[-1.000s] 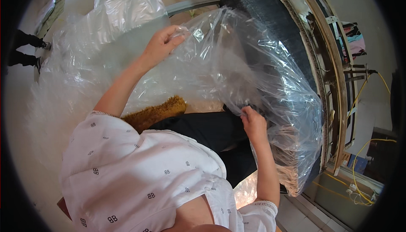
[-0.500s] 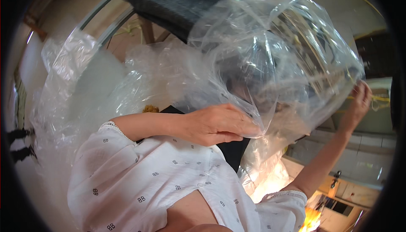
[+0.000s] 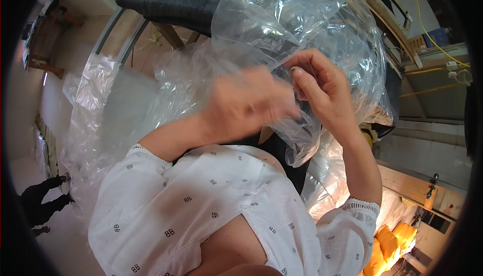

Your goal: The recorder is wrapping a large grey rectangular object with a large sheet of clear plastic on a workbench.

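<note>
The clear film [image 3: 307,12] is the largest thing here, a crumpled, shiny mass puffed up from the top centre toward the right, with a loose end hanging down just below the two hands and more of it spread along the left side. Next in size is the person's white shirt [image 3: 211,200], with small dark marks and lace-edged sleeves, across the lower middle. A long black pad [image 3: 171,2] lies at the top, left of the film's puffed part and partly behind it. Beneath the pad's left end run pale metal bars [image 3: 121,39], and at the upper right stands a wooden frame [image 3: 397,32]. The left hand [image 3: 254,100] is in front of the film, blurred; its fingers point toward the right hand, and I cannot tell how far they are open or whether they grip anything. The right hand [image 3: 322,87] is sharper, just beside it: fingers curled, thumb bent in near the index finger, film reaching the tips, though I cannot tell whether it is pinched. Smaller are a yellow bundle [image 3: 390,248] at lower right, someone else's dark-trousered legs [image 3: 43,200] at left, a blue box [image 3: 438,37] and a thin yellow cable [image 3: 426,30].
</note>
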Tool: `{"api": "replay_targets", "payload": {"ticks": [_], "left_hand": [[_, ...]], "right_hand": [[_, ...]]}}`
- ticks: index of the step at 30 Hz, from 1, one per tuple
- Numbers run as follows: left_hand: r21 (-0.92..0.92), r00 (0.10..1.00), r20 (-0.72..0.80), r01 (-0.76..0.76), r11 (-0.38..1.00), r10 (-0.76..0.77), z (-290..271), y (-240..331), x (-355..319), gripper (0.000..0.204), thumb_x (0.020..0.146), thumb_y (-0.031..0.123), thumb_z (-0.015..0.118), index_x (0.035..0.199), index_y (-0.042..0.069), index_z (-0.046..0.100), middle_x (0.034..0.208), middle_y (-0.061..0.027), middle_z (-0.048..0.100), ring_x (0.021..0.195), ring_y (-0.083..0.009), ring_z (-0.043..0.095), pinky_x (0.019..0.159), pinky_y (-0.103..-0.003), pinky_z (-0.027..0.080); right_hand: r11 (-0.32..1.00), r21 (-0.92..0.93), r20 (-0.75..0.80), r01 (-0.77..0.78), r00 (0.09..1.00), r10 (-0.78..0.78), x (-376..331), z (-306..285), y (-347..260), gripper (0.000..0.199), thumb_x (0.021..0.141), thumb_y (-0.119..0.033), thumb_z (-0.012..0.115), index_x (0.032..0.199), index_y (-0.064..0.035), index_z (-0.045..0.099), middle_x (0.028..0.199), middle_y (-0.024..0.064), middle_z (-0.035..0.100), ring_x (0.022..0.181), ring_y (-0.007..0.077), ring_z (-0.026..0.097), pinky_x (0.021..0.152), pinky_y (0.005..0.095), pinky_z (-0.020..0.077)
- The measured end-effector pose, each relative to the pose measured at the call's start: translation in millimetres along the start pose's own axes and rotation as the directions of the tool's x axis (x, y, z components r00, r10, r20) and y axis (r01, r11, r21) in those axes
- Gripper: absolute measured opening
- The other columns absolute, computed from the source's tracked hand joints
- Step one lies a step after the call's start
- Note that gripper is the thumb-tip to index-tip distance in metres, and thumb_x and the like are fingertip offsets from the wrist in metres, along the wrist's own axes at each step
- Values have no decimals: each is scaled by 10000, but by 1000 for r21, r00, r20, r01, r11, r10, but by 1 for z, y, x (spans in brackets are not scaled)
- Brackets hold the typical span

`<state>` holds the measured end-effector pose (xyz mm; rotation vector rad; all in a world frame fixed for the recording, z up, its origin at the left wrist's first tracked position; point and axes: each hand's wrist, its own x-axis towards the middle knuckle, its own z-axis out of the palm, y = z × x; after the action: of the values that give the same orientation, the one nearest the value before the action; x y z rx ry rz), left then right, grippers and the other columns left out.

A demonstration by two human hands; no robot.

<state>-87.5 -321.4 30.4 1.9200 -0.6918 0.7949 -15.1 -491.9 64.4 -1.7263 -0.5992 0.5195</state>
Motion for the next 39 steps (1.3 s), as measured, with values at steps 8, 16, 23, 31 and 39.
{"api": "replay_targets", "payload": {"ticks": [8, 16, 23, 31, 39], "left_hand": [[53, 979, 71, 189, 980, -193, -15, -27, 30, 229, 708, 1, 716, 921, 24, 635, 808, -27, 568, 665, -89, 535, 556, -199, 428], [-11, 964, -157, 217, 976, -216, -41, -10, 29, 177, 660, -23, 729, 799, 65, 664, 805, 3, 549, 687, -78, 543, 583, -201, 425], [-273, 919, -392, -64, 960, -50, -139, -10, 14, 160, 845, 188, 572, 877, 35, 540, 862, -108, 530, 761, -239, 579, 715, -379, 500], [136, 610, -793, 203, 970, -17, -343, -16, 4, 280, 906, 178, 511, 1110, -13, 527, 871, -47, 551, 613, -68, 479, 539, -167, 395], [481, 836, -543, 389, 786, -81, -240, -199, 8, 152, 916, 170, 535, 994, 42, 558, 929, -41, 596, 881, -108, 546, 798, -237, 429]], "right_hand": [[947, -266, -68, 178, 977, -203, -5, 13, -3, 160, 816, -39, 578, 969, -5, 550, 719, 41, 536, 606, 94, 501, 564, 218, 414], [353, -835, 72, 422, 719, -691, 31, -19, -27, 210, 723, -139, 679, 905, -84, 589, 966, 69, 546, 895, 265, 532, 769, 345, 403], [409, -783, 184, 470, 802, -568, 25, -33, -22, 107, 707, -82, 648, 767, -106, 563, 627, 34, 561, 668, 228, 550, 656, 352, 376], [536, -839, 128, 98, 992, 20, -63, -60, 46, 175, 699, -255, 694, 718, -114, 590, 632, 96, 598, 674, 283, 594, 683, 383, 423], [-113, -927, -315, -357, 581, 750, -336, -188, 232, 316, 677, -408, 687, 847, -143, 654, 868, 87, 647, 881, 267, 609, 803, 449, 436]]}}
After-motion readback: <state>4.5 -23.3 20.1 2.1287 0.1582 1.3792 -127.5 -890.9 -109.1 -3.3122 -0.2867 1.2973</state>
